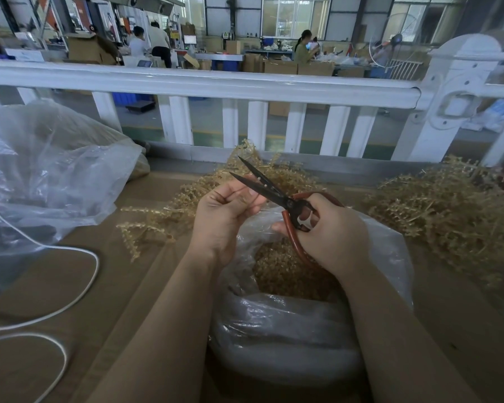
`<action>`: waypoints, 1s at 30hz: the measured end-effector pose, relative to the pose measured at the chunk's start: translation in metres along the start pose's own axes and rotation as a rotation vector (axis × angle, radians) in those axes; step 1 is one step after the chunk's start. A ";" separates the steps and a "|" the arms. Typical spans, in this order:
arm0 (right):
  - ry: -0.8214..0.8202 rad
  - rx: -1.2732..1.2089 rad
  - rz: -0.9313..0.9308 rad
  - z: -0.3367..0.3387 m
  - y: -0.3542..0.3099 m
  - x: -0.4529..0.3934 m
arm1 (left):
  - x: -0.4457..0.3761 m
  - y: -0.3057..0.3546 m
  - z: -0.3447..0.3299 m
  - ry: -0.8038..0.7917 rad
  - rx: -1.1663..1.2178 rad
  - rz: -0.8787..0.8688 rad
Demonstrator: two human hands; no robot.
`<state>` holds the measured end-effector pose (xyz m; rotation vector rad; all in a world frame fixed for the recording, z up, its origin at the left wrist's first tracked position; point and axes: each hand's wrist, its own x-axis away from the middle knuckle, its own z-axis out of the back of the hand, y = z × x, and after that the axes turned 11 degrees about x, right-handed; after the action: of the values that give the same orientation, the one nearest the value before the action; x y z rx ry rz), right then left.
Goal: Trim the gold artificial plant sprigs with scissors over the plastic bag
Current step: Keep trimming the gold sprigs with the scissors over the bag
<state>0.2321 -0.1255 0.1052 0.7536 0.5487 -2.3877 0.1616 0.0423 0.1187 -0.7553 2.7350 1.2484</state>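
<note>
- From the head camera we see our right hand wrapped around the red loop handles of the scissors, fingers curled through and gripping.
- The dark blades are parted, pointing up and away from that hand toward our left, tips over the loose gold pile.
- Our left hand sits just beside the blades, thumb and fingers pinched together on a thin gold stem; the piece is too slight to make out much of its shape.
- The lower blade runs right along the left hand's fingertips, touching or nearly so; we cannot tell which.
- Directly below both hands lies the plastic bag, its mouth open, with a heap of gold trimmings inside.
- Beyond the left hand, gold sprigs spread across the tabletop, some reaching out to that hand's far side.
- Well out past the right hand there is another gold pile, bigger and denser.
- Far out from the left hand a large clear bag slumps on the tabletop, and a white cable loops near our left forearm.
- Behind everything, past both hands, a white railing crosses the view, with people working among cardboard boxes in the hall beyond.
</note>
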 end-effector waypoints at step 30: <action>-0.005 -0.068 -0.009 0.000 0.001 0.001 | 0.000 -0.001 0.005 -0.014 -0.253 -0.142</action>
<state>0.2322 -0.1265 0.1041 0.7174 0.6288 -2.3657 0.1610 0.0455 0.1142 -0.9375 2.4892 1.5773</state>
